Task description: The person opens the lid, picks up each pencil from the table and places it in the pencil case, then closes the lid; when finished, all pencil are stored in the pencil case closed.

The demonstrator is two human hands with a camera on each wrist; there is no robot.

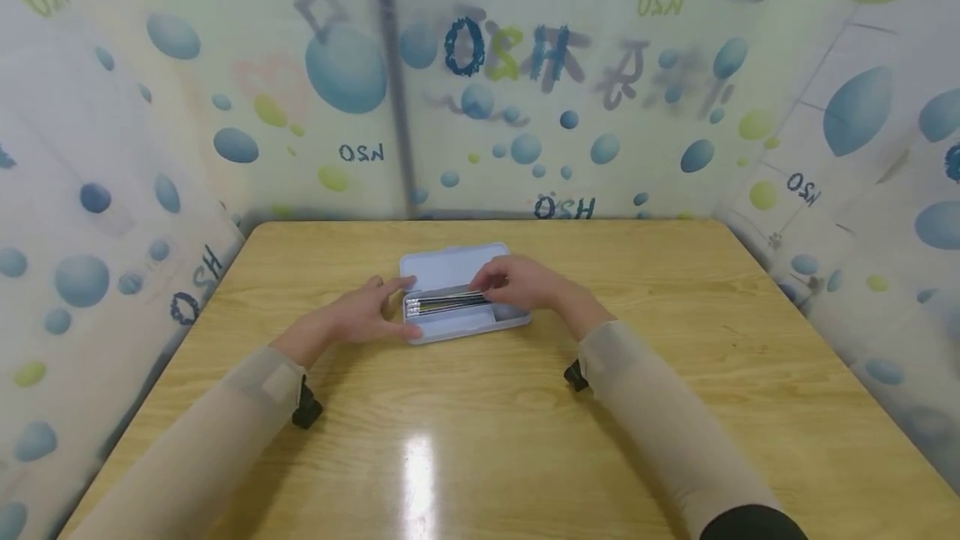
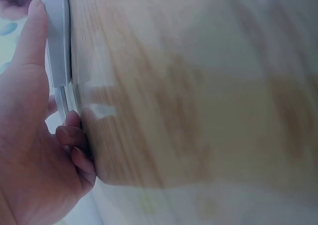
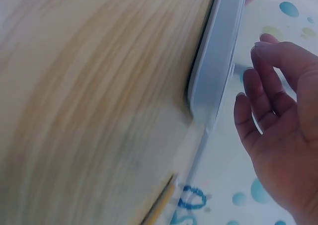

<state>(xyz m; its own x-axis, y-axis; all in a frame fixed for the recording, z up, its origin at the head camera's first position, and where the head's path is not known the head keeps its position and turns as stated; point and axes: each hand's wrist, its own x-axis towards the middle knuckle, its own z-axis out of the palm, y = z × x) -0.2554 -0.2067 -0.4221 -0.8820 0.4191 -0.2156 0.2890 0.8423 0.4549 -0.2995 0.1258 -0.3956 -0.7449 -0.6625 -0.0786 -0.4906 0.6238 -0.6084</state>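
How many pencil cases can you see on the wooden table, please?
1. The open pencil case lies mid-table on the table, pencils inside. The left hand touches its left end; the right hand reaches over the pencils.

My right hand (image 1: pixel 525 283) covers the pencils' (image 1: pixel 442 303) far ends; I can't tell whether it grips them

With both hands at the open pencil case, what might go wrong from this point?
1. The pencils lie bundled in the open pencil case; the right hand reaching over them might knock some out.
2. The left hand only touches the case's end, so the case may slide on the glossy table.
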